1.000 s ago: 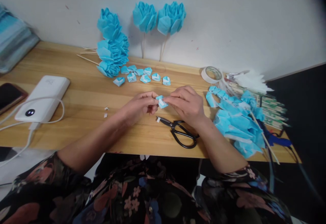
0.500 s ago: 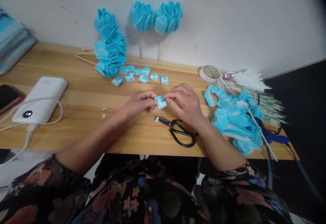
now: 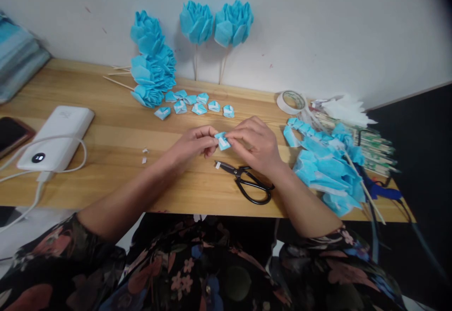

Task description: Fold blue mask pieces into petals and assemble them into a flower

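Head view: left fingers (image 3: 207, 142) and right fingers (image 3: 236, 135) pinch blue folded paper (image 3: 223, 144), tilted, long axis unclear.

Craft corner: wooden table (image 3: 116, 115) against a pale wall (image 3: 300, 33), blue paper flowers (image 3: 233, 24), scissors (image 3: 238, 173), tape roll (image 3: 283, 107).

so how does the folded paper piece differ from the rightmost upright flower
The folded paper piece is small; the paper flower is far larger, on a wooden stick. The left hand and right hand hold the piece; the flower stands by the wall. Both show light blue.
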### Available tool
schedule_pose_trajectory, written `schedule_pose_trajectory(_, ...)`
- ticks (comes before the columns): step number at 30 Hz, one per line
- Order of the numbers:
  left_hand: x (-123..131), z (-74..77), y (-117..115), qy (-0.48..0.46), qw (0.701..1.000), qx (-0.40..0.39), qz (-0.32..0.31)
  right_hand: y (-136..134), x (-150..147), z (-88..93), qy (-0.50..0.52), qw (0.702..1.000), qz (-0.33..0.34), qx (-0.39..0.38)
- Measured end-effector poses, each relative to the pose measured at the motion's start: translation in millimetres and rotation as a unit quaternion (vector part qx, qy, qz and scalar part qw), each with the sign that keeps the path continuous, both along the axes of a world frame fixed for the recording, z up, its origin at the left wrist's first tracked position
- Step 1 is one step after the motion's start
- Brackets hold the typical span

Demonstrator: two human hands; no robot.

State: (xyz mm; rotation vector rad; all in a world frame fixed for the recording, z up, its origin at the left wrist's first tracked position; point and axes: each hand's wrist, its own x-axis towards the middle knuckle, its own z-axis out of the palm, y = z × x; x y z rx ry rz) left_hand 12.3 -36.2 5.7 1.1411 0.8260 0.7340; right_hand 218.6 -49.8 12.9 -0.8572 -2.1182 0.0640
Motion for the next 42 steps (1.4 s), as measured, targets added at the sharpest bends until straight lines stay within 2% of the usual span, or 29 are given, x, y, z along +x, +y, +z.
schedule_pose_trajectory(10,1.6,-1.0,-1.6,-0.051,0.998,-0.032,0.018,-1.4,6.6,2.0,0.006,0.998,0.049,-0.033)
schedule_pose_trajectory(13,0.9,-2.3,-1.7,-0.038,0.999,-0.017,0.027,-3.8,5.9,5.8,0.071,0.993,0.009,-0.093)
schedule_pose_trajectory(14,0.8,-2.9,-1.7,-0.032,0.999,-0.011,0.032,-4.1,5.1,6.1,0.109,0.985,-0.016,-0.135)
schedule_pose_trajectory(16,0.9,-3.4,-1.7,-0.026,0.999,0.001,0.044,-3.5,3.4,4.6,0.191,0.949,-0.042,-0.248)
schedule_pose_trajectory(18,1.2,-2.8,-1.7,-0.022,0.998,0.018,0.056,-1.4,1.9,0.9,0.259,0.893,-0.017,-0.368)
schedule_pose_trajectory(20,1.6,-1.4,-1.7,-0.016,0.997,0.039,0.065,1.1,1.0,-3.1,0.301,0.84,0.023,-0.451)
schedule_pose_trajectory(22,1.7,-0.1,-1.5,-0.008,0.996,0.055,0.074,2.9,0.8,-5.6,0.327,0.811,0.041,-0.484)
schedule_pose_trajectory(29,1.9,-1.7,-1.9,0.031,0.988,0.112,0.103,0.0,-1.4,-0.7,0.355,0.768,0.069,-0.529)
schedule_pose_trajectory(31,2.4,-2.4,-2.3,0.033,0.986,0.121,0.108,-1.2,-3.1,0.4,0.345,0.772,0.085,-0.527)
schedule_pose_trajectory(34,3.3,-2.7,-3.0,0.034,0.987,0.125,0.098,-1.8,-4.9,-0.9,0.306,0.807,0.095,-0.496)
schedule_pose_trajectory(42,1.6,-4.9,-1.4,0.076,0.988,0.09,0.095,1.0,-3.1,-5.9,0.229,0.877,0.052,-0.419)
